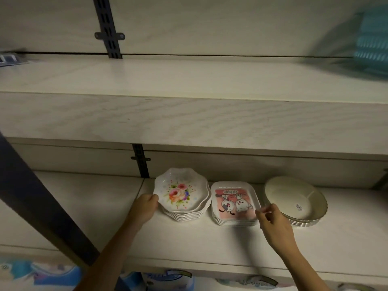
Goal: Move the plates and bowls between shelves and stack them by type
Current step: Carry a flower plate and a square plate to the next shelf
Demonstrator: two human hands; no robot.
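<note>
Three stacks stand on the lower shelf [210, 242]. On the left are scalloped floral bowls [184, 213]; my left hand [146, 205] grips the left rim of the top floral bowl [178, 191], which is tilted up off the stack. In the middle is a stack of square cartoon plates [233, 201]. My right hand [270, 221] pinches the right front edge of the top square plate. On the right sits a stack of cream fluted bowls [298, 200], its top bowl tilted.
The wide upper shelf [189, 80] has a teal basket [371, 43] at its far right and a small dark item [10, 58] at far left. Dark bracket rails [107, 26] run up the back wall. Colourful packages [42, 271] lie below the lower shelf.
</note>
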